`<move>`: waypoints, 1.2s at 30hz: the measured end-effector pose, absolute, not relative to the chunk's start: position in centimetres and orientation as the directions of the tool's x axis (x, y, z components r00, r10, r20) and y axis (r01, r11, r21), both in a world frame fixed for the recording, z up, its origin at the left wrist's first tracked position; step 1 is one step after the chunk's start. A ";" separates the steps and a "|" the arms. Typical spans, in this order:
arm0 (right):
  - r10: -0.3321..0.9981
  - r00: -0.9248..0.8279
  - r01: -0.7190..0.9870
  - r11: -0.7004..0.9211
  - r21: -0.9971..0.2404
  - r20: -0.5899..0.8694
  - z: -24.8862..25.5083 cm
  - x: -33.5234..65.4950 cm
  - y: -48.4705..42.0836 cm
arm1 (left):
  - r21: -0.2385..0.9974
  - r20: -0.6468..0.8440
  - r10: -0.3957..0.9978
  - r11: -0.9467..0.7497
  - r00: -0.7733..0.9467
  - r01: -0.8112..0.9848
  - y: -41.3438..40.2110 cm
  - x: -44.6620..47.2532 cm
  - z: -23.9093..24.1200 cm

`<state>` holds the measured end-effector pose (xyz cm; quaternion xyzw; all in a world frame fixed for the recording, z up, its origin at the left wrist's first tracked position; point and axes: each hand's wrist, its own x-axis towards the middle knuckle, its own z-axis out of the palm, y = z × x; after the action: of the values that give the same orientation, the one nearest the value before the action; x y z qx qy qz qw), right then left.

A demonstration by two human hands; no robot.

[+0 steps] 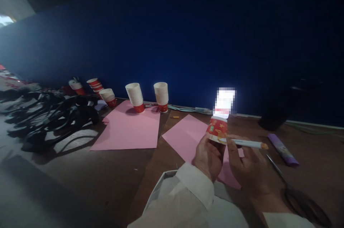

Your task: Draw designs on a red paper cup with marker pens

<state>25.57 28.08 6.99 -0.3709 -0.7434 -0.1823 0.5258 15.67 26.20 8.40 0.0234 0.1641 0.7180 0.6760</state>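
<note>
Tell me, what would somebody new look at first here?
Probably the bright, blurred-out patch low in front of the blue wall, just above the red cup in the left hand. Next might come the white marker in the right hand, pointing toward that cup. Farther left, a tangled black heap covers part of the table.
</note>
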 end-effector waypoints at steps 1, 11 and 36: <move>0.362 -0.180 0.749 0.654 -0.111 0.915 7.0 25.6 28.1 | 0.260 -0.181 0.980 -0.034 -0.083 -0.965 26.2 15.7 8.3; 0.344 -0.194 0.760 0.645 -0.081 0.919 6.8 25.5 28.3 | 0.278 -0.225 0.969 -0.034 -0.099 -0.960 26.3 15.7 7.9; 0.284 -0.237 0.755 0.656 -0.008 0.929 7.3 25.6 28.5 | 0.228 -0.195 0.976 -0.054 -0.100 -0.972 26.2 15.7 7.9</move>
<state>25.61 28.51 7.28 -0.3453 -0.7522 -0.2299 0.5120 15.74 26.23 7.87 0.0060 0.1515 0.7260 0.6708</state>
